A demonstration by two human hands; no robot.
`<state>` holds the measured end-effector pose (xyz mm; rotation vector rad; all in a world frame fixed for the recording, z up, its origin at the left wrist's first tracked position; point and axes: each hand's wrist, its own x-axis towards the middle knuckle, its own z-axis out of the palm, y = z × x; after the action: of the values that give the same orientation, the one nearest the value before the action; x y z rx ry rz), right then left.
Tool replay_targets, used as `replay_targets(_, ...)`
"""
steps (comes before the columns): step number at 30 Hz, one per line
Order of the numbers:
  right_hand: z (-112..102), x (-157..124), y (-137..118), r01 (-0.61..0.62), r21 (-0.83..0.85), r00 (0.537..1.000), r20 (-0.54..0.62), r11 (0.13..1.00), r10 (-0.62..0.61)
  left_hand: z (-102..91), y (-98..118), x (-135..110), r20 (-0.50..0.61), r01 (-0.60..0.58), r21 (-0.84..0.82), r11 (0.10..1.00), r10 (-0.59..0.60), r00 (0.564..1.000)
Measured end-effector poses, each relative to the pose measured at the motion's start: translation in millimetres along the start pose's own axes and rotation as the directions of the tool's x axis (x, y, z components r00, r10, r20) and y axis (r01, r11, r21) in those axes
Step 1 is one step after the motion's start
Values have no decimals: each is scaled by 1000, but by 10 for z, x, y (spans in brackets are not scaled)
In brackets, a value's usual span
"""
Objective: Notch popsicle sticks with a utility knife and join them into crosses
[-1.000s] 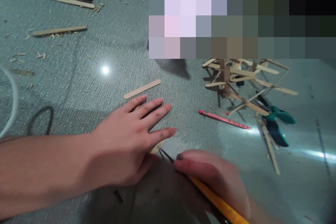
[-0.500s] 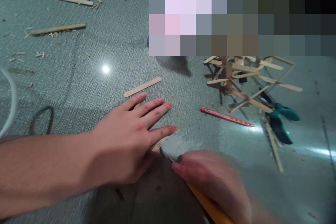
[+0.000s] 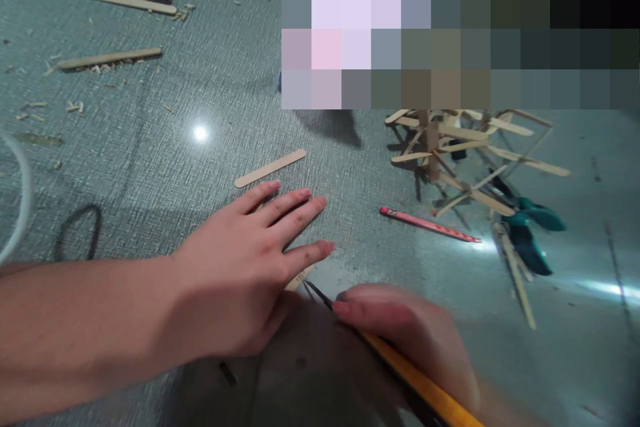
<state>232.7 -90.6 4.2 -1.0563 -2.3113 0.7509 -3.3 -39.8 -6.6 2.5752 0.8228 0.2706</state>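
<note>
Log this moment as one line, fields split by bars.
left hand: spread over marked wooden piece | right hand: holding yellow-handled cutter, blade tip at piece | nearby: loose stick, red pencil

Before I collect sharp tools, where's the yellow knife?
Head view, lower right: the yellow knife is in the right hand, its tip near the left hand.

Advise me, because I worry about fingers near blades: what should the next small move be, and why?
Probably slide the left thumb a little farther from the blade before the next stroke: the left hand lies over the marked wooden stick, and the right hand holds the yellow knife with its tip at the stick's edge, close to that thumb.
</note>
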Motion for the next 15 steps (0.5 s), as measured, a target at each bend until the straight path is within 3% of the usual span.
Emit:
replay_targets(6, 41, 13, 13, -6, 6, 1000, 26, 1000, 6, 9, 0, 0, 1, 1, -5, 1000, -1, 1000)
replay_targets(10, 56, 37, 10, 75, 9, 996, -46, 997, -75, 15, -2, -1, -10, -7, -8, 1000, 7, 1000)
replay_targets(15, 69, 58, 16, 80, -58, 995, -46, 995, -83, 13, -2, 6, -7, -8, -11, 1000, 7, 1000)
